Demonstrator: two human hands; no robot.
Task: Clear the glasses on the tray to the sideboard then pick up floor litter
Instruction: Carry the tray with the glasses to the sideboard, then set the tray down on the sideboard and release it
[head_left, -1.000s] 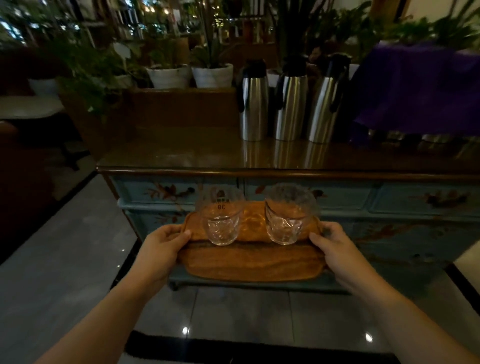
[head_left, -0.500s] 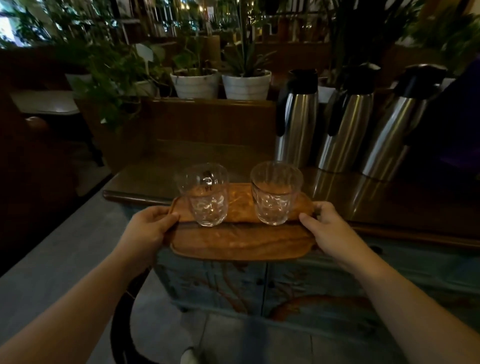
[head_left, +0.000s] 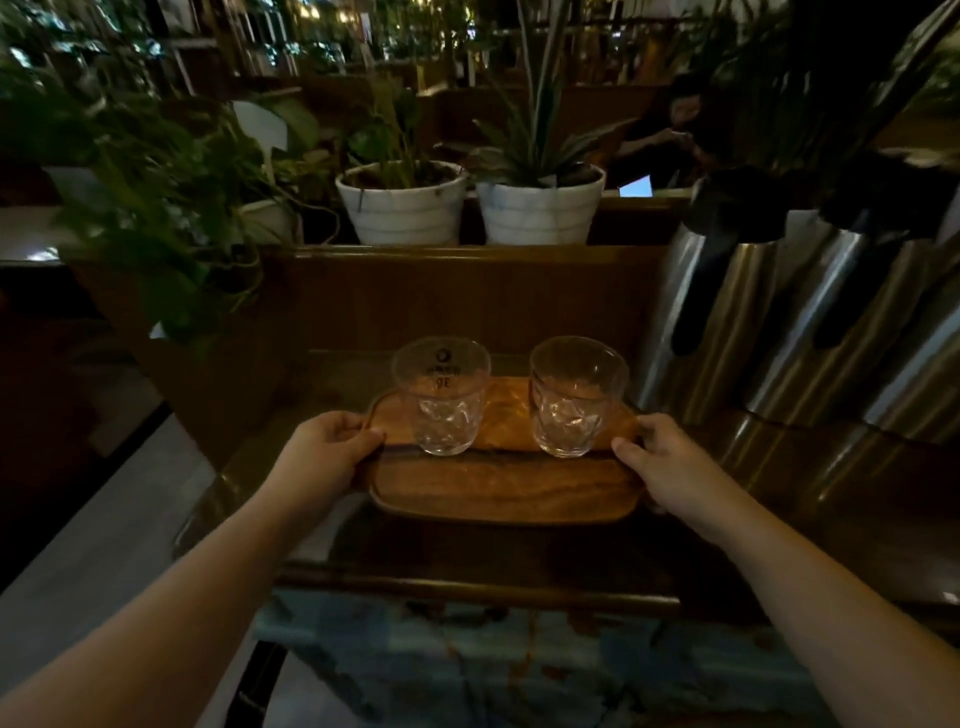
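Note:
A wooden tray (head_left: 498, 488) is over the dark top of the sideboard (head_left: 519, 561), near its left end; I cannot tell if it rests on the top. Two clear textured glasses stand upright on its far half: the left glass (head_left: 441, 400) with a printed mark, the right glass (head_left: 574, 400) beside it. My left hand (head_left: 327, 454) grips the tray's left edge, thumb on top. My right hand (head_left: 667, 465) grips the right edge the same way.
Three steel thermos jugs (head_left: 737, 312) stand close at the right of the tray. A wooden back panel (head_left: 467, 296) rises behind it, with two white plant pots (head_left: 405, 205) on top. Leafy plants fill the left. A seated person (head_left: 670, 135) is beyond. Pale floor lies at lower left.
I have stepped up to the sideboard and carried the tray forward from in front of its edge to above its top. Both hands kept their grip.

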